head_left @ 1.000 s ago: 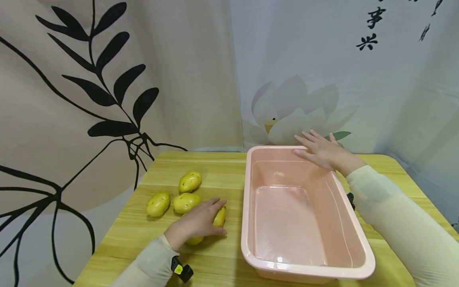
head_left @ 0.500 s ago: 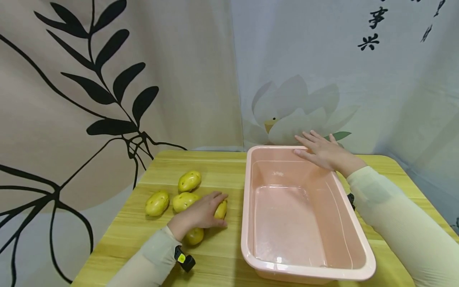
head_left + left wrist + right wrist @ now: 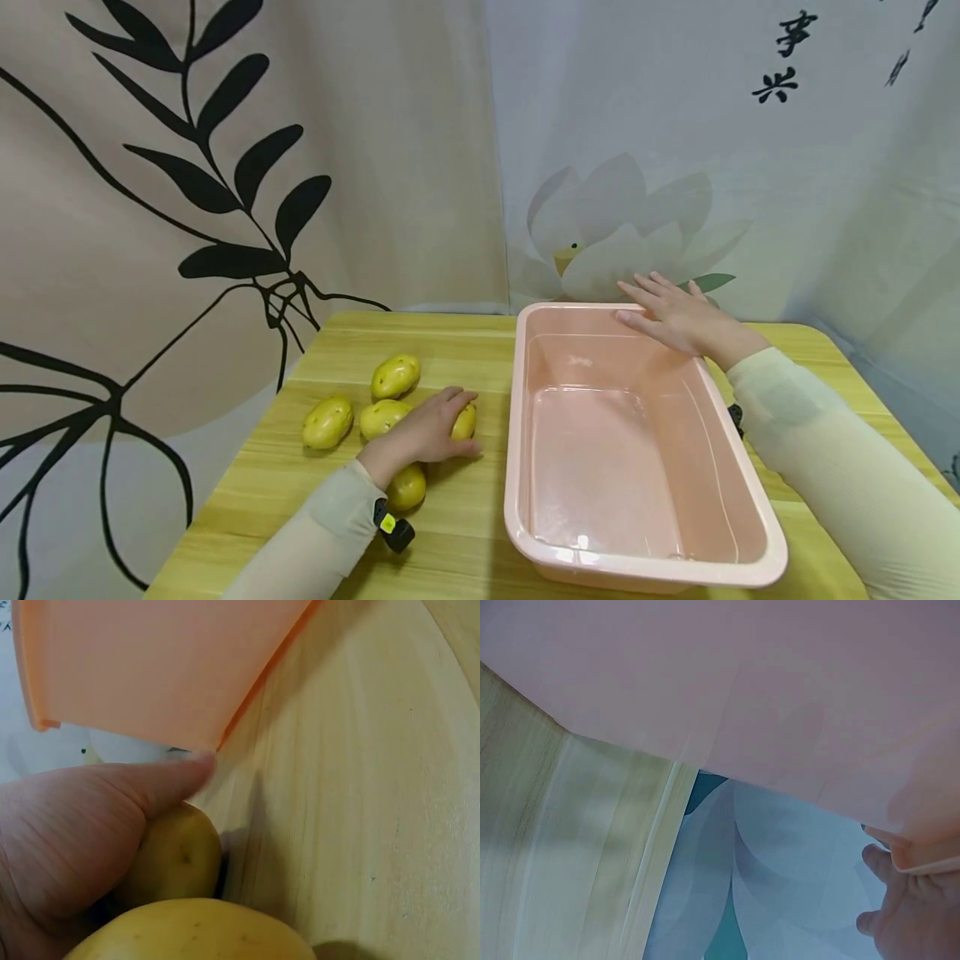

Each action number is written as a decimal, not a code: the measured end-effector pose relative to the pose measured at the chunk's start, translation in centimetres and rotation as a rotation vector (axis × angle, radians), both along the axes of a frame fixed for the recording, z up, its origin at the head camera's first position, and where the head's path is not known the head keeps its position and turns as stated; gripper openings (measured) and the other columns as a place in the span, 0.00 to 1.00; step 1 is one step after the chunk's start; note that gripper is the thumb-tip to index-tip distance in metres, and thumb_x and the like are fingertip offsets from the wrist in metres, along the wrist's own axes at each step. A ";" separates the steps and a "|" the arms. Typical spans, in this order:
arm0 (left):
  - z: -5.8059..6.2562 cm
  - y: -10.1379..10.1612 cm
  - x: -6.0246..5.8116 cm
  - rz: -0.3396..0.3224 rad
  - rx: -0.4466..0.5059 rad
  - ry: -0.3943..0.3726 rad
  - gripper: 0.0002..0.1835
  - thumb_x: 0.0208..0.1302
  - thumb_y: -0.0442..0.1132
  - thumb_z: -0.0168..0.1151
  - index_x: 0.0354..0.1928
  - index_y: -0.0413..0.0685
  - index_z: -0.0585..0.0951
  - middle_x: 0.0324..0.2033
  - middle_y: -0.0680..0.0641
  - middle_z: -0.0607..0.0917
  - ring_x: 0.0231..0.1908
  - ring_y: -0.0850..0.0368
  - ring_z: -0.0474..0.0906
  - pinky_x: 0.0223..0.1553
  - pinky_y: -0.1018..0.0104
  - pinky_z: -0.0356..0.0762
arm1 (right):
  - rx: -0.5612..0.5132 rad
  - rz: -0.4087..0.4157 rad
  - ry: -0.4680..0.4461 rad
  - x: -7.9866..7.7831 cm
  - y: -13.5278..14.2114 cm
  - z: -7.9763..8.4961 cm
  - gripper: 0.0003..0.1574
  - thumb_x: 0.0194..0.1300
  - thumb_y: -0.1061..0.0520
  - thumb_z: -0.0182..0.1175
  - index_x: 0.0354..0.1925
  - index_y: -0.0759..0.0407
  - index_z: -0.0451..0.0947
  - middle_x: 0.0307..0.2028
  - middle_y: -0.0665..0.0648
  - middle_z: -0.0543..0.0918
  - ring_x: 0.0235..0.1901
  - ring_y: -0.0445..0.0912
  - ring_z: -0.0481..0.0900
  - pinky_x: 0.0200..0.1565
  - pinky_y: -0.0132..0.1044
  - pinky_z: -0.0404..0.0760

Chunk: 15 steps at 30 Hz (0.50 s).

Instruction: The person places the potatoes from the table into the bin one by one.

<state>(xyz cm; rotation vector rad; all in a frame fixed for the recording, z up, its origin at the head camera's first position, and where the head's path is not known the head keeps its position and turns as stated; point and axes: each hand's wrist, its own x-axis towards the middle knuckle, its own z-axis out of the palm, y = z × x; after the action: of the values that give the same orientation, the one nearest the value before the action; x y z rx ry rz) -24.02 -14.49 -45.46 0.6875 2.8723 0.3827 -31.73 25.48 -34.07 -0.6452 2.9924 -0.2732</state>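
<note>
We see a yellow potato (image 3: 464,422) between thumb and fingers of the left grip (image 3: 423,437), a bare hand that holds it from above, left of the tub; we cannot tell whether its underside touches the desk. Near it lie four more: a middle potato (image 3: 380,416) partly behind the hand, a far potato (image 3: 396,376), an outer potato (image 3: 327,422) to the left, and a near potato (image 3: 407,490) beside the wrist.

Just to the right stands the pink tub (image 3: 513,467), rectangular, round-cornered and glossy inside. The right grip (image 3: 678,322), another bare hand, rests on its far right corner, fingers spread over the rim and thumb on the inner side.

All of this sits on a desk (image 3: 450,554) of pale yellow wood, its grain running from side to side and its far corners rounded. We see shadows beside the potatoes and the tub.

Behind the desk hangs a cloth (image 3: 405,167), beige on our left and bluish white on our right. A black leafy branch (image 3: 270,158) is printed on one part, a pale flower (image 3: 615,208) and dark brush characters (image 3: 776,86) on the other.
</note>
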 end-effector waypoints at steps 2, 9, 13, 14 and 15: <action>-0.1 0.1 -0.2 0.007 0.008 0.007 0.44 0.52 0.67 0.57 0.67 0.53 0.60 0.64 0.43 0.61 0.61 0.46 0.61 0.58 0.52 0.61 | -0.009 -0.001 -0.008 0.0 0.0 0.0 0.45 0.62 0.25 0.32 0.71 0.40 0.41 0.71 0.54 0.41 0.68 0.53 0.32 0.56 0.67 0.28; -0.2 0.4 -0.6 0.023 0.015 0.025 0.41 0.52 0.66 0.58 0.65 0.53 0.64 0.61 0.43 0.66 0.57 0.46 0.65 0.56 0.52 0.64 | -0.015 -0.004 -0.017 0.0 -0.1 0.0 0.46 0.62 0.24 0.32 0.71 0.40 0.42 0.71 0.54 0.41 0.68 0.52 0.31 0.57 0.67 0.30; -0.4 0.3 -0.8 0.024 0.022 0.034 0.41 0.51 0.65 0.60 0.64 0.53 0.65 0.60 0.44 0.67 0.57 0.48 0.66 0.56 0.53 0.65 | -0.014 -0.005 -0.014 -0.1 -0.1 -0.1 0.45 0.62 0.25 0.32 0.71 0.40 0.42 0.71 0.54 0.41 0.68 0.52 0.31 0.57 0.67 0.31; -0.4 0.3 -0.9 0.021 0.025 0.039 0.41 0.51 0.64 0.60 0.64 0.53 0.65 0.60 0.44 0.67 0.57 0.48 0.66 0.56 0.54 0.65 | -0.013 -0.004 -0.013 -0.1 -0.1 -0.1 0.45 0.62 0.25 0.32 0.71 0.41 0.42 0.71 0.54 0.41 0.68 0.52 0.31 0.57 0.67 0.31; -0.4 0.3 -0.9 0.019 0.028 0.043 0.40 0.51 0.64 0.61 0.64 0.53 0.65 0.59 0.45 0.67 0.57 0.48 0.66 0.56 0.54 0.65 | -0.015 -0.004 -0.012 -0.1 -0.1 0.0 0.45 0.62 0.25 0.32 0.71 0.41 0.42 0.71 0.54 0.41 0.68 0.52 0.31 0.57 0.67 0.31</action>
<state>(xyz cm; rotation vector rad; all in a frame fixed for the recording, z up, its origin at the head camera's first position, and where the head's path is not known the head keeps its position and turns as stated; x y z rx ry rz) -24.94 -14.17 -45.88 0.6812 2.9211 0.4161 -31.83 25.38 -34.11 -0.6368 2.9834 -0.2984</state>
